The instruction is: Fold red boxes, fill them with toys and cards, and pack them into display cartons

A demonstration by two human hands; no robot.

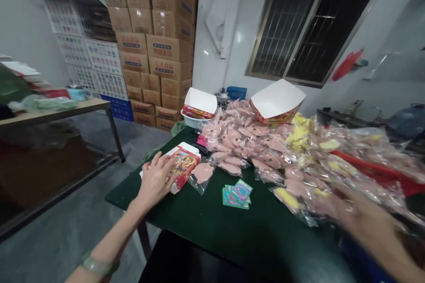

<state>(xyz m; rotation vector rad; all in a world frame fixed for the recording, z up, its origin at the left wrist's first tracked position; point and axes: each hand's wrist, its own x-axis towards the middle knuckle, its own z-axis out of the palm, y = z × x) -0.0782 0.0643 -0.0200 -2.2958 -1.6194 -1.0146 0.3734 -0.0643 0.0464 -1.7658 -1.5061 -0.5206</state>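
The left hand (154, 181) clasps a printed cardboard box (184, 166) at the left end of the green table (199, 230), the box lying just right of the palm; the blurred right hand (363, 216) is over clear bags of pink pieces (245, 141), its grip impossible to tell

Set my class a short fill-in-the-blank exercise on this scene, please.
The ____ hand rests on a red-and-yellow printed cardboard box.
A pale green bangle circles that arm's ____.
The blurred right hand hovers over clear plastic bags of mostly ____ items on the dark green table.

Answers: left; wrist; pink.
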